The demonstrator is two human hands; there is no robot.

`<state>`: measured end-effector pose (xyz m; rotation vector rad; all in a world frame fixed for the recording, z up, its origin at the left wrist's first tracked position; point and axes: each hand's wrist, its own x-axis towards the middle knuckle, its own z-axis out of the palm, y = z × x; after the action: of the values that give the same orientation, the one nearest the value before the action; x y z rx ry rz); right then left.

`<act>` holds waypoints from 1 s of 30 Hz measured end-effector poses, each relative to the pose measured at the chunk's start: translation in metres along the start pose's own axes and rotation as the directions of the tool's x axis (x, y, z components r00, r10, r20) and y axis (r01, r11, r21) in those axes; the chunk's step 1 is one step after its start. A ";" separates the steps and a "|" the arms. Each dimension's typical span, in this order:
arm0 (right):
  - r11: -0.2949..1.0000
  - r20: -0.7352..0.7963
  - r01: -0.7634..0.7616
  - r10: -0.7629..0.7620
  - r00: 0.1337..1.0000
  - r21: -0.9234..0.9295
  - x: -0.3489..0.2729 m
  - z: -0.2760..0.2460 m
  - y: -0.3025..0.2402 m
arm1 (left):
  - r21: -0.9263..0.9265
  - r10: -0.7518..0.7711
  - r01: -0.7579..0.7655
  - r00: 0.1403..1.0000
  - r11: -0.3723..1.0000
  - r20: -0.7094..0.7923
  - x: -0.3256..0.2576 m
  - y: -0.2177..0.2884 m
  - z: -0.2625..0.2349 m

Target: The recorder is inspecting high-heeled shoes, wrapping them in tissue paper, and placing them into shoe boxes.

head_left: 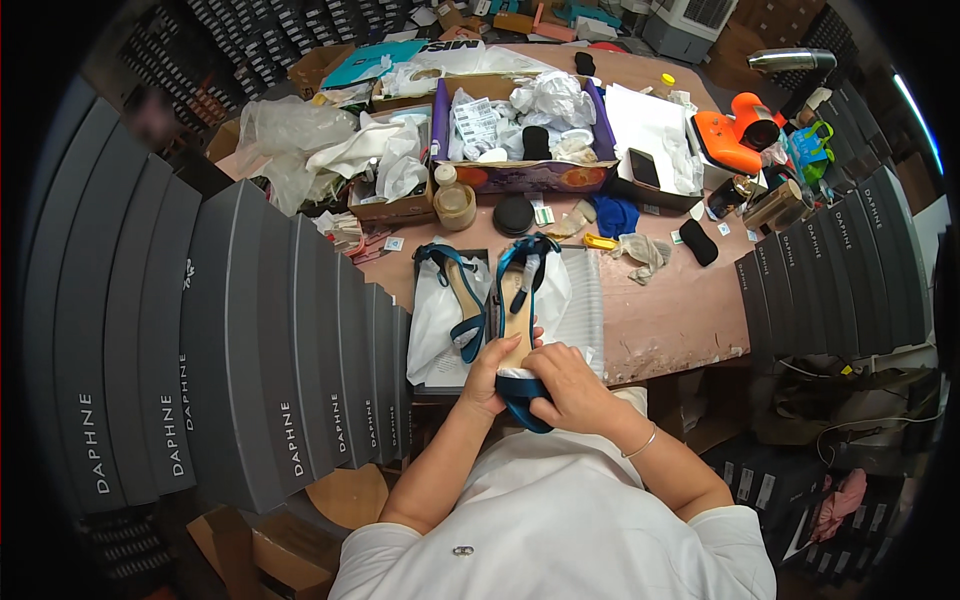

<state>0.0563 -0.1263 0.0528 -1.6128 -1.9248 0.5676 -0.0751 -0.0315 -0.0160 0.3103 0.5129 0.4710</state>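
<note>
A teal high-heeled sandal (pixel 517 330) is held close to my body, its toe strap toward me and its ankle strap at the far end. My left hand (pixel 490 378) wraps its side, with the thumb over the pale insole. My right hand (pixel 568 388) grips the toe end, its fingers at the front strap over white stuffing. The matching sandal (pixel 465 300) lies on white tissue in an open grey shoe box (pixel 450 388) to the left. Bubble wrap or ribbed padding (pixel 587 300) lies beside it, partly behind the held sandal.
Tall stacks of grey shoe boxes flank me at left (pixel 240 340) and right (pixel 850 270). Beyond the sandals stand a purple carton (pixel 470 180) of crumpled paper, a bottle (pixel 455 205) and a round black tin (pixel 513 214). Cloths (pixel 642 256) and an orange tool (pixel 725 140) lie at right.
</note>
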 end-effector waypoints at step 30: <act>-0.136 0.156 -0.100 0.503 0.850 0.986 -0.047 -0.014 0.080 | 0.944 0.509 0.286 0.794 0.166 -0.330 0.117 0.061 -0.137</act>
<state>0.1311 -0.1574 0.0051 -0.8681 -0.2912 1.4271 -0.0799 0.1017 -0.1516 1.6015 1.4752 0.2995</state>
